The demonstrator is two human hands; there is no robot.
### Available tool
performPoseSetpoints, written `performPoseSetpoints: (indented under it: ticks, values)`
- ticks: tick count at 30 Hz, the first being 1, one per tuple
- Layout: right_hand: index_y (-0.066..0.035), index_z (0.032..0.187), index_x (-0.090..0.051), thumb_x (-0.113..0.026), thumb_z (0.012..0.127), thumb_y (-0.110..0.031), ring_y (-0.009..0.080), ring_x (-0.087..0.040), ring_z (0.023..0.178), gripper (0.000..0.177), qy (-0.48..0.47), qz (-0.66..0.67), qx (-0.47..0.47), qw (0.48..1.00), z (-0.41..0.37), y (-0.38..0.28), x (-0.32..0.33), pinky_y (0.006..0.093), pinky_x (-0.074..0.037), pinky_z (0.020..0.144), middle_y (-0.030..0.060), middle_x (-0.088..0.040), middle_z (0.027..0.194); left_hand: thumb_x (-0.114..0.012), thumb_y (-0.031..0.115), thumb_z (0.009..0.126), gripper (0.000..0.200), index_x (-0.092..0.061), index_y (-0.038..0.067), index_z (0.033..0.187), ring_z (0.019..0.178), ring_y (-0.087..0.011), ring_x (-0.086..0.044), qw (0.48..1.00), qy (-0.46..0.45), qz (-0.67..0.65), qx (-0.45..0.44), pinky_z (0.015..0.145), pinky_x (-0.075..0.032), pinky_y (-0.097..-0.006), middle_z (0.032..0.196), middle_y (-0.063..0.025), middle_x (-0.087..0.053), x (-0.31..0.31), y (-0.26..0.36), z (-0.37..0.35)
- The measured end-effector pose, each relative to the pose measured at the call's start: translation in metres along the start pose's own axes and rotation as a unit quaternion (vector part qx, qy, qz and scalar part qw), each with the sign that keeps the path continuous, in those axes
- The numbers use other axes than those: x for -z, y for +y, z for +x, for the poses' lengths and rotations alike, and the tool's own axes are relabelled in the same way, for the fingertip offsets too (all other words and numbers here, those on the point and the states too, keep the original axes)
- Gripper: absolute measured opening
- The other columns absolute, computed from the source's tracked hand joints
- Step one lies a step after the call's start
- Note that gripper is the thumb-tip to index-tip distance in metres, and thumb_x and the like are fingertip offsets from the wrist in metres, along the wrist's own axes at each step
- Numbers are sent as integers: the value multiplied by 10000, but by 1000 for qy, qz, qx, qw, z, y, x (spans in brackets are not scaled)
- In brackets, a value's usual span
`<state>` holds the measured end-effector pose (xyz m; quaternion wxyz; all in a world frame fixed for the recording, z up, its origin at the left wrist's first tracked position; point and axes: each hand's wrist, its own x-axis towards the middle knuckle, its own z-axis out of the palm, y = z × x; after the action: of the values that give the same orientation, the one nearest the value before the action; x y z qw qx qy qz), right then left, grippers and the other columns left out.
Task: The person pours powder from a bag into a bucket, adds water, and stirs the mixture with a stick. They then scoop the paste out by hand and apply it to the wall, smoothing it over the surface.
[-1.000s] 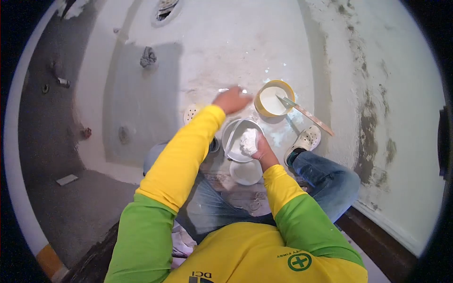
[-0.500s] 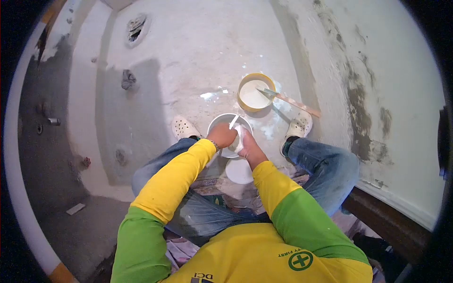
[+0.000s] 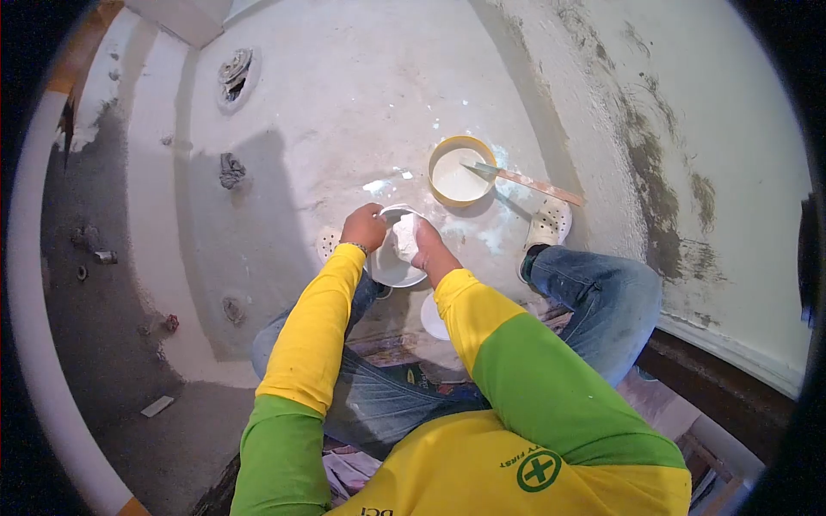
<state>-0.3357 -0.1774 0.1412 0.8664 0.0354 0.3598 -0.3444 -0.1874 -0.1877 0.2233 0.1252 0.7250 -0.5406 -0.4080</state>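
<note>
A white bucket [image 3: 397, 277] stands between my feet, slightly tilted. At its upper left rim, my left hand [image 3: 365, 228] is closed with the fingers curled over the edge. My right hand [image 3: 431, 245] is closed around a lump of white powder [image 3: 405, 236] over the bucket's mouth; whether a cup or scoop lies under the powder is hidden. Just below the bucket is a white round lid [image 3: 434, 318], partly covered by my right sleeve. Further up stands a yellow-rimmed tub [image 3: 459, 175] of creamy white mix, with a wooden-handled spatula [image 3: 535, 183] resting across its edge.
Splashes of pale mix [image 3: 375, 186] mark the grey floor [image 3: 344, 103]. My shoes [image 3: 551, 222] flank the bucket. A patched wall [image 3: 688, 172] rises on the right. On the left are pipe fittings [image 3: 105, 257] and a floor opening [image 3: 234, 77].
My left hand has shifted up and left to the bucket's rim, and the white strip it held no longer shows. My right hand has turned, exposing the powder. The bucket sits further left in view.
</note>
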Motion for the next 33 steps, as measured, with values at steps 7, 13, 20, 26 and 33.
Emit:
performPoseSetpoints:
  ticks: [7, 13, 20, 26, 33]
  values:
    - [-100, 1063, -590, -379, 940, -325, 253, -657, 773, 332, 20, 35, -2, 999, -23, 3, -9, 402, -550, 675, 90, -666, 921, -603, 210, 841, 288, -640, 79, 1095, 799, -274, -617, 999, -22, 24, 13, 718, -492, -362, 904, -165, -650, 5, 37, -11]
    - [-119, 1024, -599, -363, 941, -347, 256, -645, 745, 339, 6, 43, -8, 999, -17, -7, -4, 419, -540, 661, 82, -656, 889, -623, 206, 830, 276, -651, 54, 1058, 579, -211, -645, 988, 37, 114, -97, 531, -511, -349, 761, -165, -673, 0, 56, -6]
    - [-118, 1085, -605, -403, 918, -363, 288, -645, 908, 359, -14, 25, 13, 999, 1, -26, 8, 449, -514, 826, 99, -662, 1020, -625, 197, 809, 239, -666, 21, 965, 544, -231, -631, 998, -12, 45, -39, 502, -497, -344, 704, -157, -661, -3, 81, 32]
    - [-124, 987, -610, -438, 915, -347, 242, -639, 716, 291, 22, 33, 17, 999, -16, -39, -16, 400, -528, 608, 75, -650, 851, -600, 168, 794, 228, -666, 19, 953, 527, -224, -623, 998, -26, 63, 3, 491, -495, -338, 707, -148, -662, -2, 96, 36]
    - [-130, 1009, -613, -405, 935, -343, 249, -652, 780, 307, 15, 38, 8, 999, -23, -33, -18, 415, -542, 685, 59, -660, 890, -580, 138, 815, 134, -638, 17, 826, 515, -196, -615, 994, -81, 35, -62, 445, -476, -331, 675, -102, -646, -1, 34, 70]
